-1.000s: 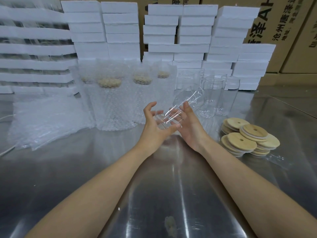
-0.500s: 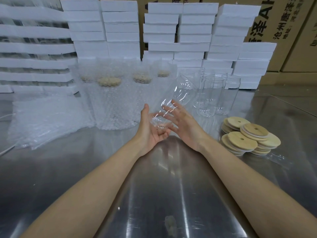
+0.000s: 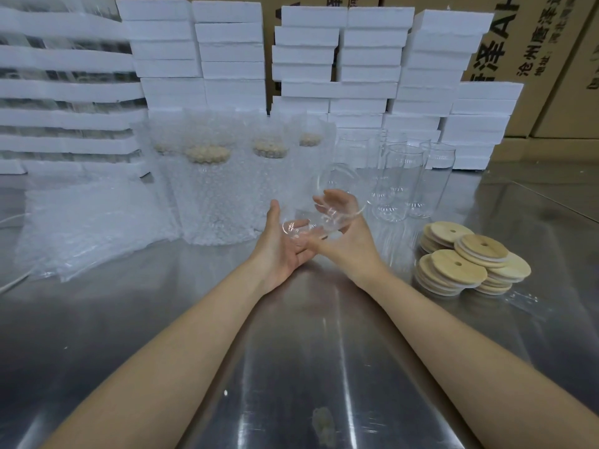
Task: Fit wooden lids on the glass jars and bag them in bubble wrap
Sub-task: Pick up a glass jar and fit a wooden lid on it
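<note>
While it leans, clear glass jar (image 3: 325,212), left hand (image 3: 281,251) flat beneath, right hand (image 3: 350,242) cupping

A shiny steel table (image 3: 97,319) is reflecting the light; white foam boxes (image 3: 372,53) are standing stacked at 12 o'clock, and brown cartons (image 3: 557,102) are rising at 2 o'clock.

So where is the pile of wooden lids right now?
Head view, right side: the wooden lids sit piled on the steel table, just in front of the empty glass jars and right of the right hand holding a jar.
</note>
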Motion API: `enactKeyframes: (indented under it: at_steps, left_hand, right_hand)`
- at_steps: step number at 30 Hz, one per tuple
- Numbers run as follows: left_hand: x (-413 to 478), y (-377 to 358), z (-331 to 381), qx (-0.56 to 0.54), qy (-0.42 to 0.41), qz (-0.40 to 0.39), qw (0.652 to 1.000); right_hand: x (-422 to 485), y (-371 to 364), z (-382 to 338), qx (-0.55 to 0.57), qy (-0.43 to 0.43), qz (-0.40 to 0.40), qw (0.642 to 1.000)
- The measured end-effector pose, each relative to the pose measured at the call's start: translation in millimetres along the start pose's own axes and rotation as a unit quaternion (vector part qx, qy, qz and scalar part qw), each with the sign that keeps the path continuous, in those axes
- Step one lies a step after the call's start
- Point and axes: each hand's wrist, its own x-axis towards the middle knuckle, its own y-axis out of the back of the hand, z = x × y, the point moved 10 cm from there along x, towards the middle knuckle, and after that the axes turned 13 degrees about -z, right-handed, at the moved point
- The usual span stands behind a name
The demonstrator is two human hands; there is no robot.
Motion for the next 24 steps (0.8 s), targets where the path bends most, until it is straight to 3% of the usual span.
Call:
enactKeyframes:
  at_steps: [4, 9, 14, 19, 24]
  left_hand:
    - [-0.6, 1.4, 5.9, 0.006, -0.021, 0.013, 1.000]
    - [0.8, 12.2, 10.7, 0.010, -0.054, 0.043, 0.998]
    - [3.5, 20.8, 13.7, 0.056, -0.054, 0.082, 0.994]
    - [-4.3, 26.3, 22.0, 0.071, -0.110, 0.100, 0.986]
    - [-11.3, 22.5, 26.7, 0.122, -0.118, 0.120, 0.978]
  right_hand:
    - [-3.2, -5.7, -21.6, -0.115, 0.044, 0.008, 0.992]
    - [-4.7, -8.5, -32.3, -0.183, 0.067, 0.014, 0.981]
    - [-3.6, -8.8, -23.5, -0.199, 0.066, 0.005, 0.978]
    - [-1.4, -9.0, -15.1, -0.205, 0.052, 0.011, 0.977]
    - [-1.1, -4.5, -11.6, -0.111, 0.007, 0.016, 0.994]
